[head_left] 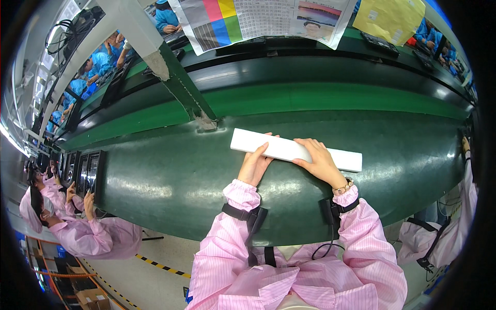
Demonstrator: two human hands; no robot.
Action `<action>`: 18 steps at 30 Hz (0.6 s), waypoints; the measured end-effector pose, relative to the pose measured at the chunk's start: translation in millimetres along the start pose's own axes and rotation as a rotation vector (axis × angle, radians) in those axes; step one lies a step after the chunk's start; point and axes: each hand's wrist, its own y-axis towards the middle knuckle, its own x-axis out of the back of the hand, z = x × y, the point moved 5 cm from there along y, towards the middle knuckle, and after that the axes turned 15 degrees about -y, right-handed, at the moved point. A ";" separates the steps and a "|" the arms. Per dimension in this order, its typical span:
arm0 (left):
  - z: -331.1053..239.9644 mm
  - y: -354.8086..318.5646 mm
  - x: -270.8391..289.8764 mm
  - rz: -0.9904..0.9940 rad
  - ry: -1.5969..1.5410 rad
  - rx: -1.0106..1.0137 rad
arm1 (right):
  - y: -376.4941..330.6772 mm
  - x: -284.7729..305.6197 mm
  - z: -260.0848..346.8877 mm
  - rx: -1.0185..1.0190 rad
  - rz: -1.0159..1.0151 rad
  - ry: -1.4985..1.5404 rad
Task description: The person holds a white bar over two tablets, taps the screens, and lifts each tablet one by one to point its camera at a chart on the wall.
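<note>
A long white rectangular block (285, 148), smooth and plain, is held just over the green tabletop in front of me, slanting down toward the right. My left hand (255, 163) grips it left of its middle, thumb on the near face and fingers behind or under it. Over its right half lies my right hand (319, 159), fingers across the top and thumb along the near side. Whether the block rests on the table or is slightly lifted, I cannot tell. Both hands are closed on it, and its two ends stick out past them.
A green work table (155, 170) stretches across in front of me. A post (178, 77) stands at its far side. Dark framed panels (90, 170) lie at the left end, near co-workers in pink (98, 235). Printed sheets (263, 23) hang above a dark conveyor line.
</note>
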 end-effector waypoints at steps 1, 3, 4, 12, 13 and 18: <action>0.1 -0.1 -0.4 0.000 0.000 0.000 | -0.3 0.5 0.0 0.001 0.000 0.000; 0.6 0.8 1.7 -0.003 -0.006 0.002 | 0.6 -0.6 -0.1 -0.003 0.010 -0.004; 0.7 1.3 2.7 -0.004 -0.009 0.002 | 1.1 -1.3 -0.2 -0.006 0.018 -0.008; 0.6 0.0 0.8 0.002 -0.010 0.000 | 0.3 0.9 1.3 -0.007 0.018 -0.002; 0.4 -0.2 0.5 0.001 -0.009 -0.001 | 0.4 0.8 1.5 -0.006 0.018 -0.003; 0.0 0.5 0.5 -0.001 -0.010 0.000 | 0.5 -0.4 0.0 -0.005 0.016 0.000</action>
